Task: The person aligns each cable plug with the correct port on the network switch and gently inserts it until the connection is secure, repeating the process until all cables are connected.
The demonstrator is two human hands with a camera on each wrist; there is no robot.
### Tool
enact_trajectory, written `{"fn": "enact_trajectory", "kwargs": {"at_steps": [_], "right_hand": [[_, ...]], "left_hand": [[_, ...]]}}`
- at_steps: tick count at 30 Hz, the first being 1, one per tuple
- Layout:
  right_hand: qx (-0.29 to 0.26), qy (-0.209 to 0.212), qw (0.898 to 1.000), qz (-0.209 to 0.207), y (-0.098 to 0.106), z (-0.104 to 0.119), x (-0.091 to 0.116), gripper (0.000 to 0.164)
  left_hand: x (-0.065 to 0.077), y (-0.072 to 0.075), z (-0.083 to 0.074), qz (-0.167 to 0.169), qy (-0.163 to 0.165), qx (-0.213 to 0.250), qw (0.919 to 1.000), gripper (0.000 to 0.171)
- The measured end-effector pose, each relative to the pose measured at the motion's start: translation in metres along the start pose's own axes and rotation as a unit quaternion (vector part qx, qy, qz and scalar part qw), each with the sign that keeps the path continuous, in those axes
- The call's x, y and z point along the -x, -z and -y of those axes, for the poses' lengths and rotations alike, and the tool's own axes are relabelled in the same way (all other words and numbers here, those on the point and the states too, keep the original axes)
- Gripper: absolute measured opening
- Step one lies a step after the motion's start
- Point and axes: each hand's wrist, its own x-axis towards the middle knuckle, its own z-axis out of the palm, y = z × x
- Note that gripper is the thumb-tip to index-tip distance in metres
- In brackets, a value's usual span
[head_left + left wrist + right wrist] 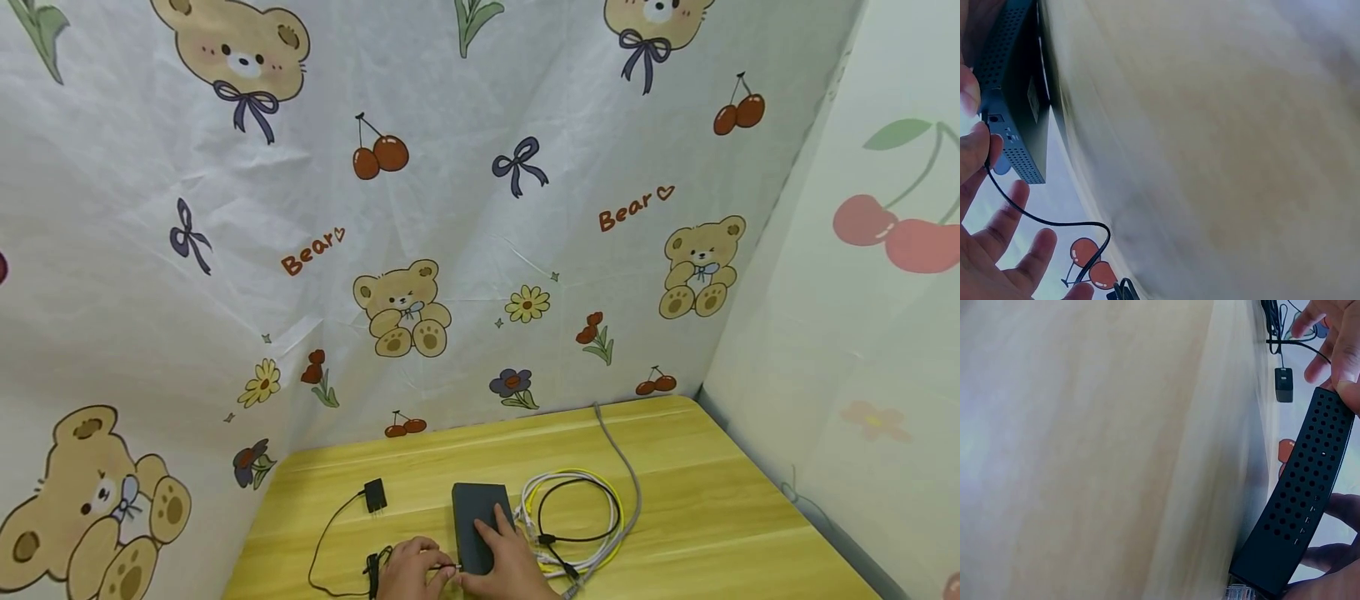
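Note:
A dark network switch [472, 517] with perforated sides sits on the table, its round power jack [996, 118] showing in the left wrist view. My right hand [510, 567] holds the switch, fingers spread across its top and thumb near the front left edge. Just left of it, my left hand [412, 571] pinches the end of a thin black power cable [1054, 223] beside the jack; whether the plug touches it I cannot tell. The cable runs to a tied bundle [372, 567] and on to a black power adapter [375, 495].
Right of the switch lies a coil of white, yellow and black cables [618, 512]. A grey cable [633, 475] stretches to the back of the wood-grain table [720, 508]. Clear network plugs [1239, 592] show at the switch's end. A bear-printed sheet [465, 217] hangs behind.

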Motion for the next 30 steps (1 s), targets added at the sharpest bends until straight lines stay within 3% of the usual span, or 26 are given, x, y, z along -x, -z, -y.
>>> {"fn": "enact_trajectory", "kwargs": {"at_steps": [11, 19, 30], "right_hand": [[-0.030, 0.000, 1.000, -0.001, 0.001, -0.003, -0.002, 0.079], [-0.056, -0.013, 0.998, 0.002, 0.001, -0.005, -0.004, 0.082], [-0.077, -0.002, 0.997, -0.009, 0.003, -0.002, 0.001, 0.084]], "left_hand": [[0.001, 0.000, 0.004, 0.015, -0.030, -0.010, 0.9994, 0.012], [-0.002, -0.001, 0.000, 0.001, 0.002, -0.013, 0.9999, 0.008], [-0.005, -0.001, -0.008, -0.024, 0.028, -0.059, 0.9976, 0.005]]}}
